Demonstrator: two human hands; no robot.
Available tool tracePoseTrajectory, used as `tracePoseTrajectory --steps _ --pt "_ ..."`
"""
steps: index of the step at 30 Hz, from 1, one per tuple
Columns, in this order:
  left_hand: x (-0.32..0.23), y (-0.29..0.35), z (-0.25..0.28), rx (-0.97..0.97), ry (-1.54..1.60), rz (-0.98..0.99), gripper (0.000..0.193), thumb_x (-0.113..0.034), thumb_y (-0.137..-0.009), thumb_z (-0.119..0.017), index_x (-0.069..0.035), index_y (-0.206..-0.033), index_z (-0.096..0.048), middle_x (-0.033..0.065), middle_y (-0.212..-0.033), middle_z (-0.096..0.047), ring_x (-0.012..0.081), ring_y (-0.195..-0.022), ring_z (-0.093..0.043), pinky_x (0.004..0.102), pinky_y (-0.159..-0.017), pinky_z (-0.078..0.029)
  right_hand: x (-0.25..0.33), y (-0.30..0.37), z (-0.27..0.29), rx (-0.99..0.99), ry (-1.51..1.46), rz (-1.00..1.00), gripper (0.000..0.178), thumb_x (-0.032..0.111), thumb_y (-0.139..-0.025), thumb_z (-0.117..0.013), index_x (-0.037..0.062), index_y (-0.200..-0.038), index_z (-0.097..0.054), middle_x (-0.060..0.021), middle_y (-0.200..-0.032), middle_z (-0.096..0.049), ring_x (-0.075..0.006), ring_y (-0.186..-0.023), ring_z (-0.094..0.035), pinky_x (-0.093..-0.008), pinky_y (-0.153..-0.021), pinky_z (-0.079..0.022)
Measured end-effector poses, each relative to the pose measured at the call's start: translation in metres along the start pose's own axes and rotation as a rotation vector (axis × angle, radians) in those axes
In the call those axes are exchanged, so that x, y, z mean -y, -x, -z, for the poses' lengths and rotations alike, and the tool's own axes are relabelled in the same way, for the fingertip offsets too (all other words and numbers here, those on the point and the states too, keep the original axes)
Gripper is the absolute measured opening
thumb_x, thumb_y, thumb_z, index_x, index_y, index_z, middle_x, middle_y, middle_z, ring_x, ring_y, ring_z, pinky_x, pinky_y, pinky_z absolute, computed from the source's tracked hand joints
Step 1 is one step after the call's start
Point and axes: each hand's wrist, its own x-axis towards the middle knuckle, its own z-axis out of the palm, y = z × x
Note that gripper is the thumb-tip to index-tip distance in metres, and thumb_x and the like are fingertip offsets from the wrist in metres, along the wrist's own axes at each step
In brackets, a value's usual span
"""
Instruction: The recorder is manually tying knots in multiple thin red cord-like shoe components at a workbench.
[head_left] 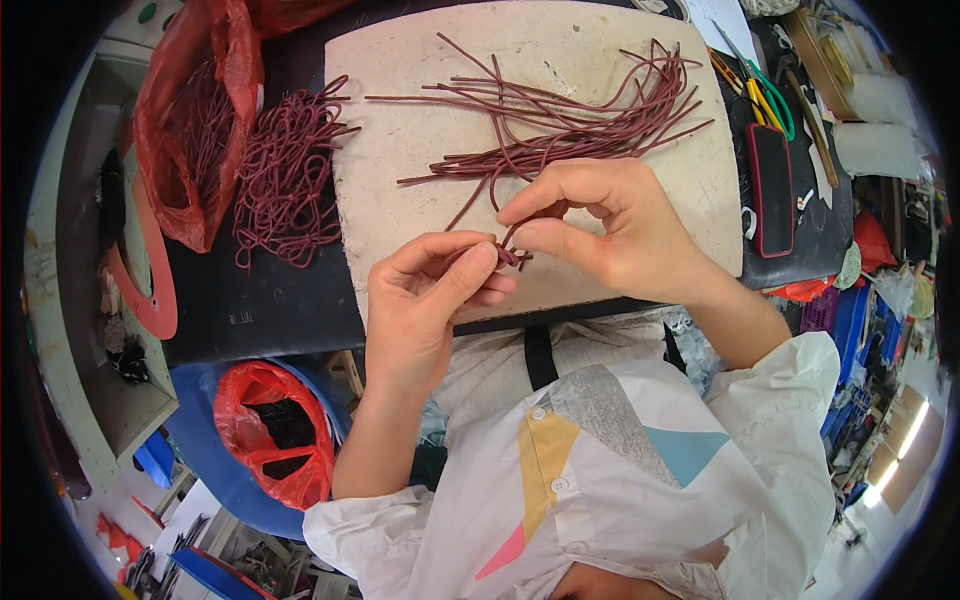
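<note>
Between my two hands is a dark red cord (508, 256) with a small knotted part. My left hand (425, 295) pinches the knotted part between thumb and fingers, its other fingers curled beneath. Just to the right, my right hand (600, 215) grips a strand of the same cord between thumb and forefinger. Both hands are over the near half of a pale board (680, 235). Beyond them, a loose bundle of cut dark red cords (570, 140) lies across the board, some ends running toward my hands.
Left of the board lies a tangled heap of cord (290, 180) beside a red plastic bag (160, 150). At the right are a red-edged phone (770, 190) and green-handled scissors (775, 100). Below the table's left edge stands a blue tub (200, 400) holding a red bag (245, 390).
</note>
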Motion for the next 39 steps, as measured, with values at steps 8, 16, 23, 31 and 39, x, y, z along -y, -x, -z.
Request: tracePoseTrajectory --steps 8,16,23,31,39 --pt "0.005 0.002 -0.002 -0.061 -0.207 -0.195 0.016 -0.003 -0.082 -0.058 0.007 -0.094 -0.058 0.0126 -0.080 -0.061 0.0151 -0.067 -0.062 0.0228 -0.062 -0.052 -0.004 0.005 -0.008 -0.059 0.512 0.283 0.014 0.000 -0.071 -0.063 0.0002 -0.084 -0.061 -0.0090 -0.074 -0.058 -0.0210 -0.068 -0.057 -0.0264 -0.059 -0.045" --pt "0.009 0.001 -0.004 -0.087 -0.113 -0.174 0.017 -0.002 -0.082 -0.057 0.006 -0.096 -0.058 0.0120 -0.080 -0.062 0.0137 -0.064 -0.062 0.0202 -0.058 -0.050 -0.013 0.011 -0.020 -0.218 0.130 0.041 0.006 0.004 -0.081 -0.056 -0.0003 -0.084 -0.055 -0.0069 -0.076 -0.059 -0.0143 -0.073 -0.058 -0.0257 -0.065 -0.046" --pt "0.009 0.000 -0.008 -0.129 -0.097 -0.229 0.015 -0.002 -0.082 -0.057 0.005 -0.096 -0.057 0.0105 -0.079 -0.062 0.0128 -0.064 -0.061 0.0195 -0.056 -0.049 -0.017 0.011 -0.027 -0.259 -0.552 -0.221 0.012 0.010 -0.084 -0.056 -0.0007 -0.088 -0.055 -0.0050 -0.082 -0.059 -0.0107 -0.078 -0.057 -0.0238 -0.070 -0.046" --pt "0.004 0.004 -0.004 -0.114 0.036 -0.067 0.016 -0.005 -0.084 -0.056 0.004 -0.097 -0.058 0.0103 -0.080 -0.062 0.0136 -0.063 -0.061 0.0193 -0.055 -0.050 -0.020 0.013 -0.024 -0.163 -0.268 -0.083 0.015 0.005 -0.074 -0.066 0.0008 -0.087 -0.063 -0.0031 -0.082 -0.060 -0.0098 -0.076 -0.055 -0.0229 -0.068 -0.044" --pt "0.007 0.006 -0.001 -0.060 0.181 -0.002 0.017 -0.005 -0.082 -0.059 0.004 -0.096 -0.059 0.0099 -0.080 -0.062 0.0122 -0.061 -0.060 0.0180 -0.053 -0.049 -0.022 0.012 -0.025 -0.124 -0.251 -0.075 0.011 0.005 -0.070 -0.069 0.0023 -0.080 -0.064 -0.0022 -0.077 -0.059 -0.0078 -0.074 -0.053 -0.0215 -0.062 -0.040"
